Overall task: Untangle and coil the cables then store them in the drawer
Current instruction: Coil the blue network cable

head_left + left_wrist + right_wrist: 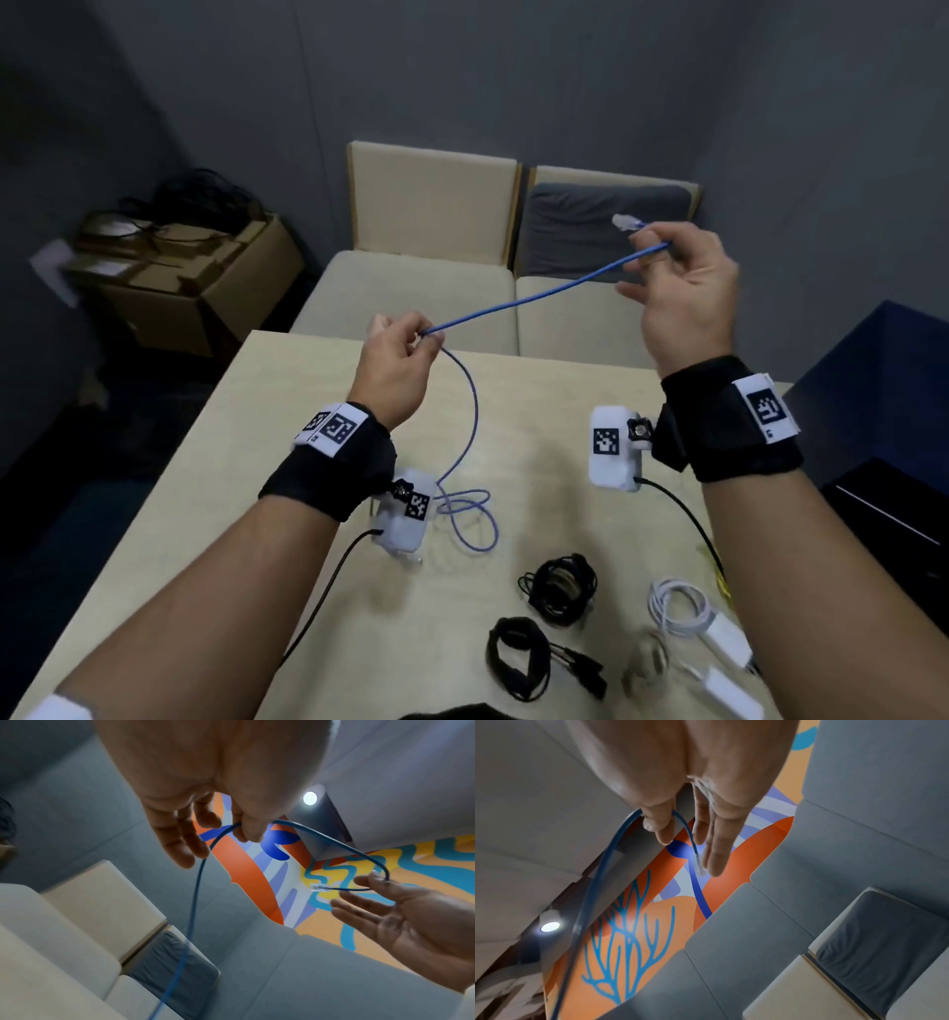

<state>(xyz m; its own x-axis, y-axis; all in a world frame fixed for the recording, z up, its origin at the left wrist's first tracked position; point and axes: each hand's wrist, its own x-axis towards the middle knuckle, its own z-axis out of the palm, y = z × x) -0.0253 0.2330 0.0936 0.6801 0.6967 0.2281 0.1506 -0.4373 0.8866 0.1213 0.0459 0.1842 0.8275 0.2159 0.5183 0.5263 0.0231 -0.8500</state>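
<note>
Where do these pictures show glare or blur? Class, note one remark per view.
Head view: the cardboard box at the left smears, while the blue cable between the hands is sharp. Left wrist view: the ceiling lamp flares white; the cable blurs toward the bottom edge. Right wrist view: the same lamp glares; the near cable smears translucent.

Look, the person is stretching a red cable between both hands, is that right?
Not quite. The cable is blue, not red; the head view shows it plainly. The rest is right: the left hand and the right hand each pinch it, and it runs stretched between them.
</note>
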